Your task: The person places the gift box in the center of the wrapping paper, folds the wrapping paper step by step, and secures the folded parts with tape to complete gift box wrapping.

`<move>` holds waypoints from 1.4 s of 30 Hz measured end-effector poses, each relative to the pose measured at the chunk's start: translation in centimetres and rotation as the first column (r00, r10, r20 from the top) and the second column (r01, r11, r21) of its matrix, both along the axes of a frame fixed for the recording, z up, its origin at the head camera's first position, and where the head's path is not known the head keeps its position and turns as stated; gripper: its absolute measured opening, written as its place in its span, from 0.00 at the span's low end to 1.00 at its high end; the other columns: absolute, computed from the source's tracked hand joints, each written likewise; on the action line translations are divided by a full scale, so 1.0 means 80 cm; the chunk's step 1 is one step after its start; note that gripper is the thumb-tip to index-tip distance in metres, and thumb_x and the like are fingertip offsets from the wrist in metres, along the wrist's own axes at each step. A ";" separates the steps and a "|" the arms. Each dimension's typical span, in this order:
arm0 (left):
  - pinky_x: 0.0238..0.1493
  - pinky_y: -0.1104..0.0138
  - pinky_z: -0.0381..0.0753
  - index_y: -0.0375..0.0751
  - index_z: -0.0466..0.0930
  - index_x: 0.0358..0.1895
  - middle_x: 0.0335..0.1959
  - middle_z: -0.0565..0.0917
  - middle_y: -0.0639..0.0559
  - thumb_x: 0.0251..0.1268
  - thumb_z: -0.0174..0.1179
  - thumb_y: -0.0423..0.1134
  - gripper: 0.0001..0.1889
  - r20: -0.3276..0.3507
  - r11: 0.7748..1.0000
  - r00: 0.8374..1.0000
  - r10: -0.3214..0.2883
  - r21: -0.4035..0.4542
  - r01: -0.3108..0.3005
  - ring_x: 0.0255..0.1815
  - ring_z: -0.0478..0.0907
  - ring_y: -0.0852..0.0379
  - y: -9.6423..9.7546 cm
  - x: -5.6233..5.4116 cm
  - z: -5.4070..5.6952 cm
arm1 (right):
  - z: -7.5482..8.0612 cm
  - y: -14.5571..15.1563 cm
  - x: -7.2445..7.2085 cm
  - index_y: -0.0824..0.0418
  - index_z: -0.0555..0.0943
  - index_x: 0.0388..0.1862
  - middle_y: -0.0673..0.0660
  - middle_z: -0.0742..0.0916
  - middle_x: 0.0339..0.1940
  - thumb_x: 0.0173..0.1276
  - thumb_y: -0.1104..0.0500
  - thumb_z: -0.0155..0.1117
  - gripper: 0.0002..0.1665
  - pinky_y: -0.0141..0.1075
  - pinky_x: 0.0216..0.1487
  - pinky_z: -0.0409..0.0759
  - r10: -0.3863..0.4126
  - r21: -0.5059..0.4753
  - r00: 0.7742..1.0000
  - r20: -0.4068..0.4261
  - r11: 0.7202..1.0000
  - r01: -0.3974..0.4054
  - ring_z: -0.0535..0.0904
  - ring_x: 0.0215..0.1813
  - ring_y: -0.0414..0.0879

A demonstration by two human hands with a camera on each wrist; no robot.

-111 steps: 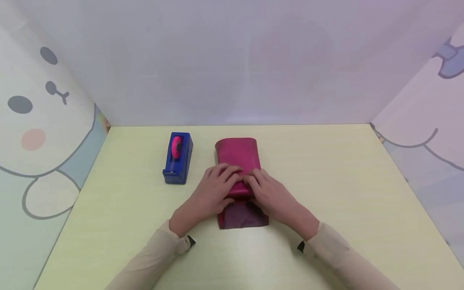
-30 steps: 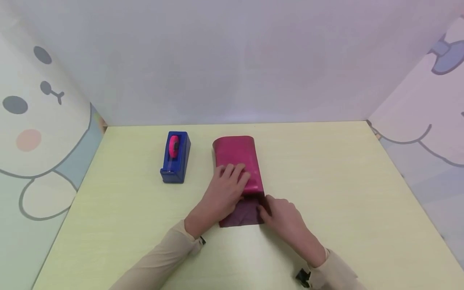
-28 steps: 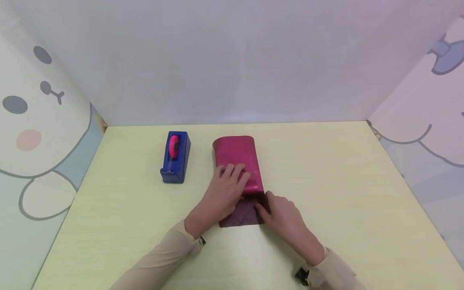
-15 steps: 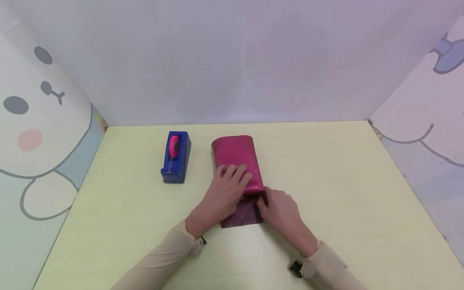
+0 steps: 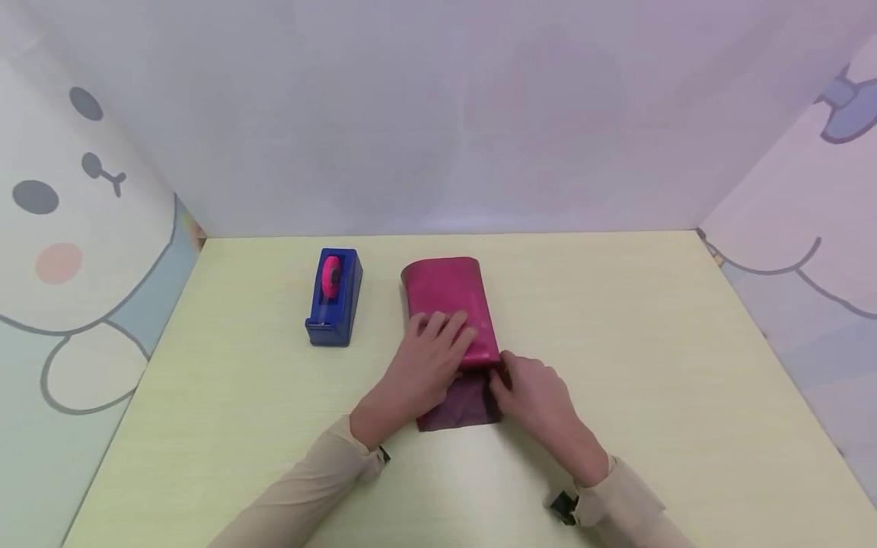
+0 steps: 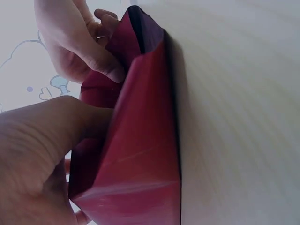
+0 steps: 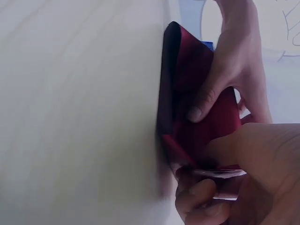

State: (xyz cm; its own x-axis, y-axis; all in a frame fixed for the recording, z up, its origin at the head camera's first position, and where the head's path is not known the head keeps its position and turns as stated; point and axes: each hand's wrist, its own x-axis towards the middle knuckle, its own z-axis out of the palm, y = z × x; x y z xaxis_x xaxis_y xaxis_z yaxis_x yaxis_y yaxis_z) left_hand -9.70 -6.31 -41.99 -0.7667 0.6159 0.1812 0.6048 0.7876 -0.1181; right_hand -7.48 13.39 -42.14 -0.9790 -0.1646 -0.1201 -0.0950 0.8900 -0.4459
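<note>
A box-shaped package [image 5: 448,285] in glossy dark pink wrapping paper lies mid-table, its long side pointing away from me. Toward me the paper sticks out as an unfolded end flap [image 5: 466,403] with a purplish inner face. My left hand [image 5: 421,369] grips the near part of the package, fingers over the top; its thumb presses the near end face in the left wrist view. At the near right corner, my right hand [image 5: 537,399] pinches the side of the paper [image 7: 176,152] between thumb and fingers. What the paper wraps is hidden.
A blue tape dispenser [image 5: 332,320] with a pink-cored tape roll [image 5: 331,275] stands left of the package. The pale yellow table [image 5: 651,342] meets a whitish wall [image 5: 438,114] behind; cartoon-printed panels flank both sides.
Since the oldest frame, my right hand has come off the package top to its near right corner and pinches the paper there. My left hand has shifted slightly right, still on the package.
</note>
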 end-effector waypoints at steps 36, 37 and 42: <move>0.64 0.49 0.73 0.49 0.68 0.68 0.69 0.71 0.47 0.62 0.72 0.51 0.34 -0.003 1.000 1.000 0.007 0.001 -0.007 0.62 0.68 0.49 0.001 -0.002 -0.003 | 0.006 -0.008 0.029 0.58 0.83 0.39 0.49 0.83 0.26 0.72 0.66 0.63 0.05 0.31 0.28 0.73 0.093 -0.162 0.995 0.022 0.983 -0.088 0.74 0.27 0.39; 0.64 0.49 0.73 0.49 0.68 0.69 0.69 0.71 0.47 0.62 0.72 0.51 0.34 0.001 1.000 1.000 0.006 0.002 -0.006 0.63 0.68 0.49 0.001 -0.002 -0.002 | 0.006 -0.007 0.029 0.58 0.85 0.41 0.50 0.85 0.30 0.72 0.67 0.63 0.06 0.32 0.32 0.77 0.102 -0.178 0.995 0.016 0.979 -0.097 0.77 0.30 0.40; 0.65 0.49 0.73 0.49 0.67 0.71 0.70 0.71 0.47 0.62 0.73 0.53 0.37 0.021 1.000 1.000 0.011 -0.003 -0.011 0.64 0.68 0.48 0.000 -0.002 0.000 | 0.004 -0.001 0.030 0.61 0.88 0.51 0.55 0.89 0.52 0.73 0.72 0.59 0.15 0.44 0.56 0.86 0.190 -0.213 0.981 -0.039 0.957 -0.194 0.87 0.55 0.49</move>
State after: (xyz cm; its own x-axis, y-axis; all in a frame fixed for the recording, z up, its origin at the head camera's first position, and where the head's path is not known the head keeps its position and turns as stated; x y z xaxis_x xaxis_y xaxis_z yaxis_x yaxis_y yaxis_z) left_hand -9.88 -6.32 -42.02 -0.7770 0.6079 0.1635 0.5985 0.7939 -0.1076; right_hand -5.05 13.33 -41.85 -0.9280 -0.3701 -0.0436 -0.2649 0.7374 -0.6213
